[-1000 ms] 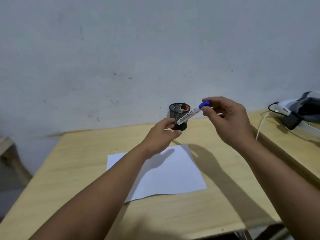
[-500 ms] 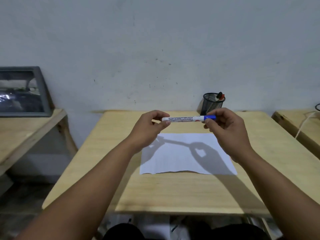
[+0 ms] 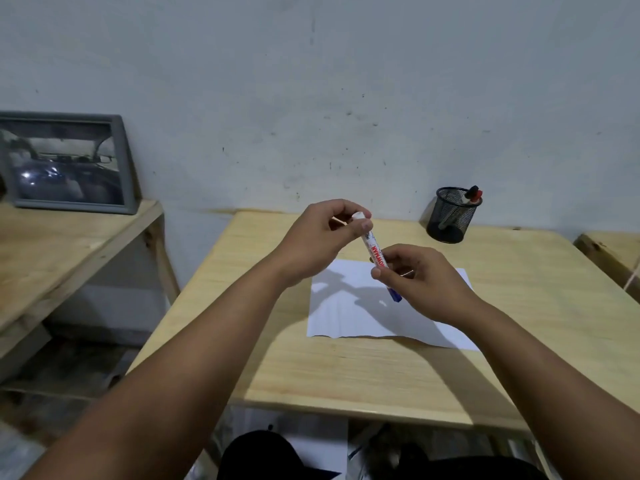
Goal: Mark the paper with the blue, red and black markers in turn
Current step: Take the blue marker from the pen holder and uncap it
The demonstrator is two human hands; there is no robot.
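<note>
I see both hands holding the blue marker (image 3: 375,255) above the white paper (image 3: 349,313) on the table (image 3: 346,372): my left hand (image 3: 320,237) pinches its white upper end, my right hand (image 3: 420,278) grips near the blue cap. A mesh pen holder (image 3: 449,216) stands well behind.

Bare forearms, no sleeves; dark trousers (image 3: 277,455) below.

The blue marker (image 3: 375,254), held above the paper (image 3: 349,313), bears red capital lettering along its white barrel; the visible part reads "OWMAN", its first letters covered. Smaller print beside that lettering is too blurred to read.
</note>
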